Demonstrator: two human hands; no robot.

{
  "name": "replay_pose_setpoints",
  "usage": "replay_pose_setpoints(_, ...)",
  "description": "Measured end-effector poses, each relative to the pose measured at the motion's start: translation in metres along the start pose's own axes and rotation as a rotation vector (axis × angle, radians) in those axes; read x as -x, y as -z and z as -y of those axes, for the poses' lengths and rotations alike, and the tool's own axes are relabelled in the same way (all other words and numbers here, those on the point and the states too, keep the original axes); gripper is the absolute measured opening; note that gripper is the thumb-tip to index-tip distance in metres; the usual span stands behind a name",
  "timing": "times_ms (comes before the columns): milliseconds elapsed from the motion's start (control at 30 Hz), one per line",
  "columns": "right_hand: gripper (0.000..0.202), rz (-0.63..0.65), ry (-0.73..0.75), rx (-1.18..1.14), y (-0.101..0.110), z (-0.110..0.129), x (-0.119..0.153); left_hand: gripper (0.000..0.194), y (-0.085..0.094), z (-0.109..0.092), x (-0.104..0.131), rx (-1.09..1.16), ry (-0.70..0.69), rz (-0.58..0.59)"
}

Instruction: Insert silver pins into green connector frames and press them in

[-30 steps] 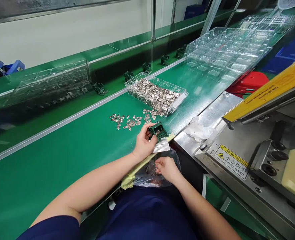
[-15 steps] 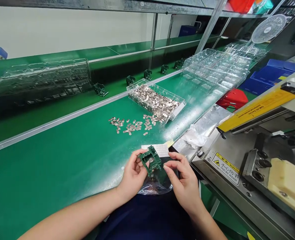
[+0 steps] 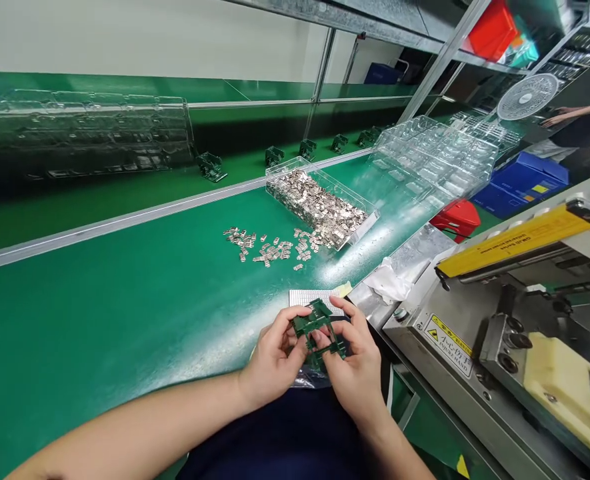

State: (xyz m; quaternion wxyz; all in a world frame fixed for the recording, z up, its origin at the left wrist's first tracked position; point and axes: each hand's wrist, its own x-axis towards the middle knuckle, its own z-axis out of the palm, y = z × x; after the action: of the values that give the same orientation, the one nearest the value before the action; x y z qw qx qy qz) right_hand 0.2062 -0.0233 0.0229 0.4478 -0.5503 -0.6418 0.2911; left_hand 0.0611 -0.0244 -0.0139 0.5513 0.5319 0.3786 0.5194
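A small dark green plastic housing [image 3: 315, 323] with an open middle is held up in front of my body, turned at an angle. My left hand [image 3: 282, 350] grips its left side between thumb and fingers. From the right, my right hand [image 3: 357, 357] has its thumb and fingers on the housing, with the index finger raised off near the top. Whether a small metal piece is between the right fingertips is hidden. Just behind the housing lies a light gridded sheet [image 3: 302, 297]. Loose small metal clips [image 3: 275, 251] are spread on the green bench farther off.
A clear bin [image 3: 369, 223] heaped with metal clips stands on the green bench [image 3: 125, 313]. More green housings [image 3: 211, 167] stand along the back. Clear trays [image 3: 435, 160] are at far right. A machine [image 3: 449, 347] with a yellow bar flanks my right; beyond, another person's hand [image 3: 557, 118] shows.
The housing has been turned in my left hand. My right hand has moved in from beside it, and its fingers now touch it. The whole view has shifted a little.
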Motion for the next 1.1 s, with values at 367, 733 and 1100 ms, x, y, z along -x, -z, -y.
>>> replay_pose_setpoints(367, 0.042, 0.175, -0.119, -0.418, 0.033, -0.009, 0.011, 0.028, -0.010, -0.016, -0.001, 0.063, 0.080, 0.078)
replay_pose_setpoints(733, 0.062, -0.387, 0.091, -0.063, 0.196, 0.003, 0.103, 0.062, -0.123, -0.062, -0.069, -0.153, -0.142, 0.832)
replay_pose_setpoints(1100, 0.071, -1.234, 0.036, 0.210, 0.306, -0.033, 0.134, 0.068, -0.324, -0.066, -0.131, -0.181, -0.285, 0.857)
